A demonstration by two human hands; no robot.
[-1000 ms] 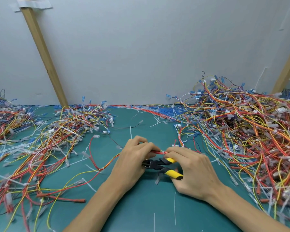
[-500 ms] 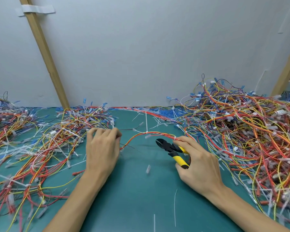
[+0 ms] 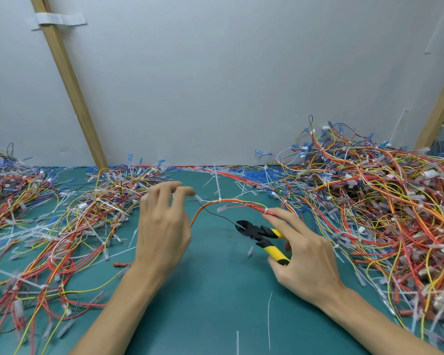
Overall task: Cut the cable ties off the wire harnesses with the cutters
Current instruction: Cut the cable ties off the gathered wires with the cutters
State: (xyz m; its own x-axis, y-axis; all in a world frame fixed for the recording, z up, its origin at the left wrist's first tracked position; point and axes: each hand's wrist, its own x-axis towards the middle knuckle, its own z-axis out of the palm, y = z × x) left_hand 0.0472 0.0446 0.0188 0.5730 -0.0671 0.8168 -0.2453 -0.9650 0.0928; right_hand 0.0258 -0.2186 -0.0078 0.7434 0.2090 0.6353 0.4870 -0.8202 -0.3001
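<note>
No brand or print readable anywhere, the cutters [image 3: 259, 233] and connectors are too small for that. It's just black jaws and yellow-and-black handles.

The right hand [image 3: 305, 252] grips the cutters by the handles at about 4 o'clock from bench [image 3: 215, 290] centre, jaws pointing toward 10 o'clock and looking closed or close to it. Its index finger is stretched out flat on the harness [image 3: 241, 202], right beside a white tie [image 3: 266, 210]. That harness arcs across the middle of the bench, from the right pile [image 3: 369, 201] at 2 o'clock over toward the left hand [image 3: 162, 226]. A thin black wire drops off it to the jaw tips.

The left hand sits at about 10 o'clock with its fingers loose, half-curled and a bit blurred. Nothing is gripped that I can see. The harness's orange end disappears behind its thumb side.

Compared with half a second ago, the left hand was lying knuckles-up on the edge of the left pile [image 3: 75, 219]. Now its fingers are raised and spread, closer to the harness. The right hand and cutters have barely shifted. A second ago both hands were bunched together mid-bench around the cutters.

A cut tie [image 3: 269, 319] lies on the green mat at 5 o'clock. A wooden batten [image 3: 69, 80] with tape [image 3: 59, 20] leans on the wall at 11.
</note>
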